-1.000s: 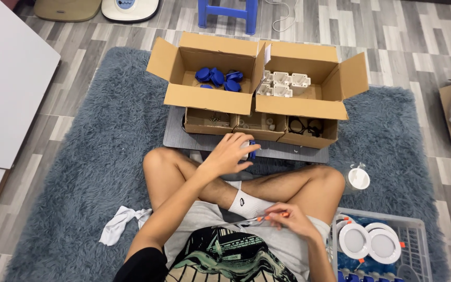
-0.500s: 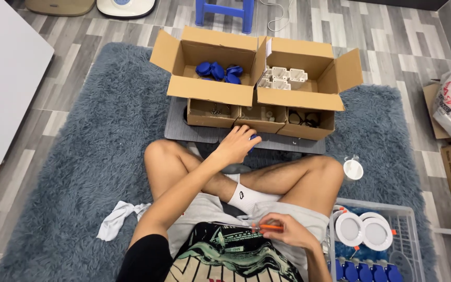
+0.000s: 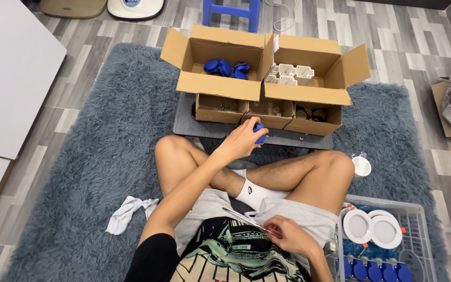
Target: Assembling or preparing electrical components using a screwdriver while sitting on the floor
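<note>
Seated cross-legged on a grey rug (image 3: 95,151), the left hand (image 3: 241,140) closes its fingers around a blue cap (image 3: 260,133) before the small boxes (image 3: 270,110); the right hand (image 3: 288,236) grips a screwdriver (image 3: 249,221) at the lap.

Left hand (image 3: 244,140) mostly hides a blue part (image 3: 260,137), perhaps round.

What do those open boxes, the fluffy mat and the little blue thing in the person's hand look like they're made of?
The open boxes look like corrugated cardboard: matte brown with folded flaps. The mat seems a long-pile synthetic shag, blue-grey and tufted. The little blue part in the left hand is probably moulded plastic, smooth and evenly coloured, though it is mostly covered.
</note>
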